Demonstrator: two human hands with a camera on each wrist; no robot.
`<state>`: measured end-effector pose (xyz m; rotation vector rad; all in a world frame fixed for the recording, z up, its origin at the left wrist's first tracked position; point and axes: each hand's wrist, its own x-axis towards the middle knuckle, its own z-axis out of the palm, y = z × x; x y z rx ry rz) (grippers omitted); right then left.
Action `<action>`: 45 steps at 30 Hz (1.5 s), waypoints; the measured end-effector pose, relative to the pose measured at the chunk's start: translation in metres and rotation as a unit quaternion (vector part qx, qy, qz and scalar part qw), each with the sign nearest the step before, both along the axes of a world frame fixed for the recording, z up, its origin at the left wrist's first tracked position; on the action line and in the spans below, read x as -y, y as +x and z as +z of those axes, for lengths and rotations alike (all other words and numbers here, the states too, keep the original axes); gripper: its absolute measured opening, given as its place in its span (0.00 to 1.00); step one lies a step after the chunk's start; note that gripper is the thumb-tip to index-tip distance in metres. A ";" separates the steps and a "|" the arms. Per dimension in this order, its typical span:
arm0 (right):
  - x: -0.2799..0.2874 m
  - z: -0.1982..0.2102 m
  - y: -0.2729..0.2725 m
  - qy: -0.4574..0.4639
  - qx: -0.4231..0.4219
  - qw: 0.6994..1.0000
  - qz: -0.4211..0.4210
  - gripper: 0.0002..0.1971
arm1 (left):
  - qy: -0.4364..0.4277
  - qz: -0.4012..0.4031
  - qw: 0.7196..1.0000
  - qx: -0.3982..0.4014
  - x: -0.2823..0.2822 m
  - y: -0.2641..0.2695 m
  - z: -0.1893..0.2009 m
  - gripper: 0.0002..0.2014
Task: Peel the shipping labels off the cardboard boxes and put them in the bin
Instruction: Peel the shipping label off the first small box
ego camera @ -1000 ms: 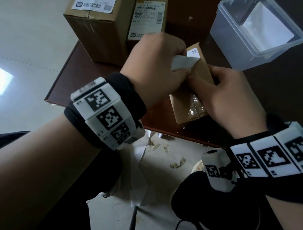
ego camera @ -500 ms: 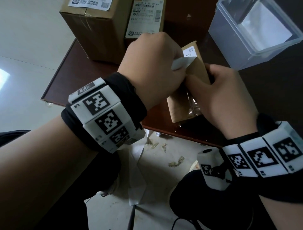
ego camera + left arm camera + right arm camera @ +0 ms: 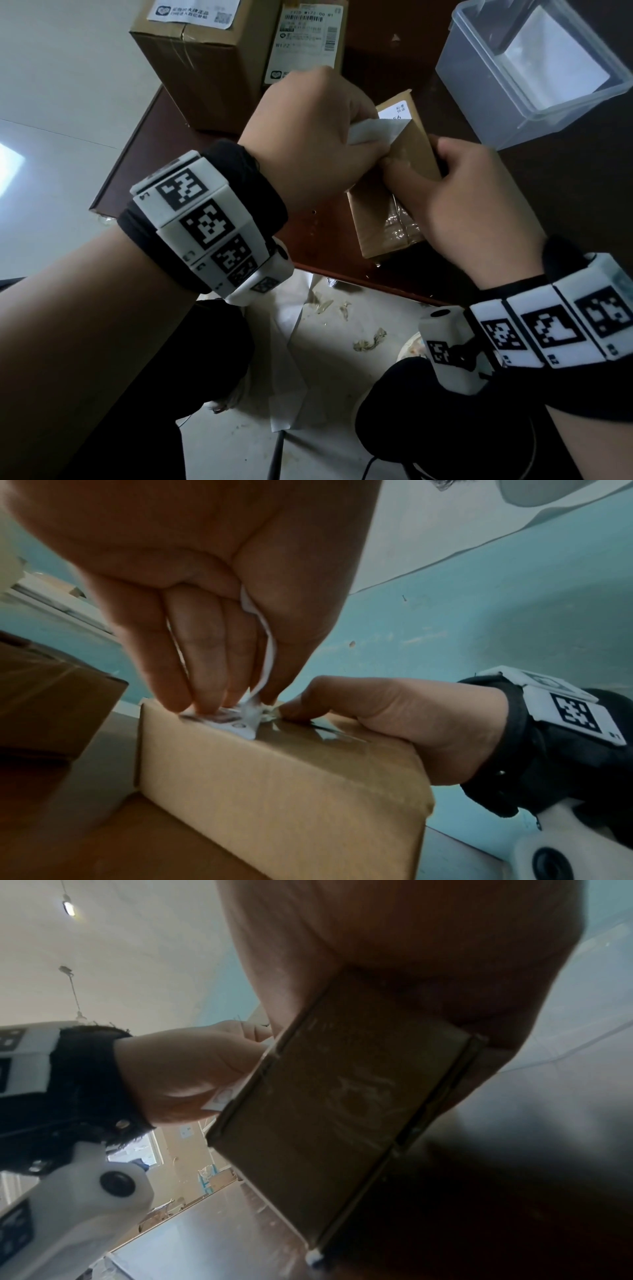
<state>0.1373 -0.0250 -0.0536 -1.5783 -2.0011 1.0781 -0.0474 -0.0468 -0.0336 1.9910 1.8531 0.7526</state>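
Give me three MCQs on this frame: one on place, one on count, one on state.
1. Where is the clear plastic bin?
A. on the floor
B. far right of the table
C. on a box

2. How many cardboard boxes at the table's far left carry unpeeled labels?
A. none
B. two
C. five

3. What state is the shipping label on the small cardboard box in?
A. partly peeled
B. untouched
C. binned

Key:
1 B: the head view shows it there.
2 B: the large box and the box beside it.
3 A: the left hand pinches its lifted end while the right hand holds the box.
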 end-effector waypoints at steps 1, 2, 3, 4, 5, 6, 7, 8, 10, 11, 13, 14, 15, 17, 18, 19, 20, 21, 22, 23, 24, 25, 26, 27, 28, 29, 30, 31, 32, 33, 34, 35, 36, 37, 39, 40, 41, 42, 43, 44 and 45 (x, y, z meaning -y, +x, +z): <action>0.000 0.000 0.000 0.000 0.001 1.000 0.000 0.21 | -0.002 -0.001 1.000 0.000 0.000 -0.001 0.000 0.15; 0.001 0.000 -0.001 0.001 0.002 1.000 0.000 0.21 | -0.003 -0.001 1.000 -0.001 -0.001 -0.001 0.000 0.14; 0.001 0.000 -0.001 0.002 0.002 1.000 0.001 0.21 | -0.003 -0.002 1.000 0.000 -0.001 -0.002 0.000 0.14; 0.001 0.000 -0.001 0.003 0.003 1.000 0.002 0.21 | -0.003 -0.001 1.000 0.001 -0.002 -0.002 0.000 0.13; 0.001 0.000 -0.001 0.003 0.005 1.000 0.002 0.21 | -0.005 0.000 1.000 0.001 -0.002 -0.003 -0.001 0.14; 0.001 0.000 -0.001 0.001 0.005 1.000 0.001 0.21 | -0.006 0.000 1.000 0.003 -0.002 -0.003 -0.001 0.14; 0.001 0.000 -0.001 -0.003 0.005 1.000 0.000 0.20 | -0.008 0.000 1.000 0.005 -0.002 -0.004 -0.001 0.14; 0.001 0.000 -0.002 -0.006 0.004 1.000 0.000 0.20 | -0.008 0.001 1.000 0.008 -0.002 -0.004 -0.001 0.14; 0.002 0.001 -0.002 -0.009 0.004 1.000 -0.002 0.20 | -0.009 0.003 1.000 0.011 -0.003 -0.005 -0.002 0.13; 0.002 0.001 -0.002 -0.010 0.005 1.000 -0.003 0.20 | -0.010 0.003 1.000 0.012 -0.003 -0.005 -0.002 0.13; 0.002 0.002 -0.002 -0.014 0.007 1.000 -0.004 0.19 | -0.009 -0.003 1.000 0.015 -0.002 -0.006 -0.002 0.14; 0.002 0.002 -0.002 -0.016 0.010 1.000 -0.004 0.19 | -0.008 -0.006 1.000 0.016 -0.002 -0.006 -0.002 0.15; 0.002 0.003 -0.003 -0.016 0.011 1.000 -0.004 0.19 | -0.008 -0.009 1.000 0.018 -0.002 -0.007 -0.002 0.15; 0.002 0.004 -0.003 -0.016 0.014 1.000 -0.006 0.19 | -0.011 -0.010 1.000 0.024 -0.003 -0.008 -0.002 0.16; 0.002 0.004 -0.003 -0.015 0.016 1.000 -0.007 0.19 | -0.012 -0.010 1.000 0.026 -0.003 -0.008 -0.002 0.16; 0.002 0.004 -0.003 -0.015 0.018 1.000 -0.007 0.20 | -0.014 -0.009 0.999 0.027 -0.003 -0.008 -0.002 0.15; 0.002 0.004 -0.003 -0.015 0.018 1.000 -0.007 0.20 | -0.015 -0.008 0.999 0.028 -0.003 -0.009 -0.002 0.14; 0.002 0.004 -0.003 -0.016 0.017 1.000 -0.006 0.20 | -0.016 -0.008 0.999 0.029 -0.003 -0.009 -0.002 0.13; 0.002 0.003 -0.003 -0.017 0.015 1.000 -0.006 0.19 | -0.015 -0.008 0.999 0.031 -0.003 -0.009 -0.002 0.13; 0.002 0.003 -0.003 -0.018 0.015 1.000 -0.006 0.19 | -0.014 -0.008 0.999 0.032 -0.003 -0.009 -0.002 0.13; 0.002 0.003 -0.003 -0.018 0.015 1.000 -0.007 0.19 | -0.013 -0.008 0.999 0.032 -0.004 -0.009 -0.002 0.14; 0.002 0.002 -0.003 -0.018 0.014 1.000 -0.006 0.19 | -0.012 -0.009 0.999 0.032 -0.004 -0.010 -0.003 0.14; 0.002 0.002 -0.003 -0.018 0.012 1.000 -0.006 0.19 | -0.012 -0.010 0.999 0.030 -0.004 -0.010 -0.003 0.13; 0.001 0.002 -0.002 -0.018 0.009 1.000 -0.007 0.19 | -0.012 -0.012 1.000 0.026 -0.004 -0.010 -0.004 0.13; 0.001 0.002 -0.002 -0.018 0.008 1.000 -0.006 0.19 | -0.010 -0.014 1.000 0.022 -0.004 -0.010 -0.004 0.13; 0.001 0.001 -0.002 -0.018 0.008 1.000 -0.006 0.20 | -0.009 -0.015 1.000 0.019 -0.004 -0.010 -0.004 0.13; 0.000 0.001 -0.002 -0.018 0.007 1.000 -0.005 0.20 | -0.007 -0.015 1.000 0.019 -0.004 -0.010 -0.004 0.12; 0.000 0.001 -0.002 -0.018 0.007 1.000 -0.004 0.20 | -0.007 -0.015 1.000 0.020 -0.004 -0.010 -0.003 0.12; 0.000 0.001 -0.002 -0.018 0.006 1.000 -0.003 0.20 | -0.006 -0.017 1.000 0.022 -0.004 -0.011 -0.004 0.12; 0.000 0.001 -0.002 -0.018 0.006 1.000 -0.002 0.20 | -0.006 -0.019 1.000 0.021 -0.004 -0.011 -0.004 0.12; 0.000 0.001 -0.002 -0.018 0.006 1.000 -0.001 0.21 | -0.005 -0.020 1.000 0.020 -0.004 -0.011 -0.004 0.12; -0.001 0.001 -0.002 -0.018 0.006 1.000 -0.001 0.21 | -0.006 -0.021 1.000 0.019 -0.004 -0.011 -0.004 0.12; -0.001 0.001 -0.002 -0.019 0.005 1.000 0.000 0.20 | -0.007 -0.021 1.000 0.020 -0.004 -0.010 -0.005 0.12; -0.001 0.001 -0.002 -0.021 0.005 1.000 0.001 0.20 | -0.007 -0.021 1.000 0.021 -0.004 -0.010 -0.005 0.12; -0.001 0.001 -0.002 -0.024 0.008 1.000 0.002 0.19 | -0.007 -0.019 1.000 0.024 -0.004 -0.011 -0.005 0.12; -0.001 0.001 -0.002 -0.025 0.009 1.000 0.002 0.19 | -0.006 -0.019 1.000 0.024 -0.004 -0.011 -0.005 0.13; -0.001 0.001 -0.002 -0.025 0.011 1.000 0.003 0.19 | -0.005 -0.020 0.999 0.025 -0.004 -0.011 -0.005 0.13; -0.001 0.001 -0.002 -0.024 0.012 1.000 0.003 0.19 | -0.006 -0.021 0.999 0.026 -0.004 -0.011 -0.005 0.13; 0.000 0.001 -0.002 -0.022 0.012 1.000 0.003 0.20 | -0.008 -0.021 0.999 0.027 -0.004 -0.011 -0.005 0.13; 0.000 0.001 -0.002 -0.021 0.012 1.000 0.002 0.20 | -0.009 -0.021 0.999 0.027 -0.004 -0.011 -0.005 0.13; 0.000 0.001 -0.002 -0.020 0.012 1.000 0.001 0.19 | -0.008 -0.020 0.999 0.027 -0.005 -0.011 -0.005 0.13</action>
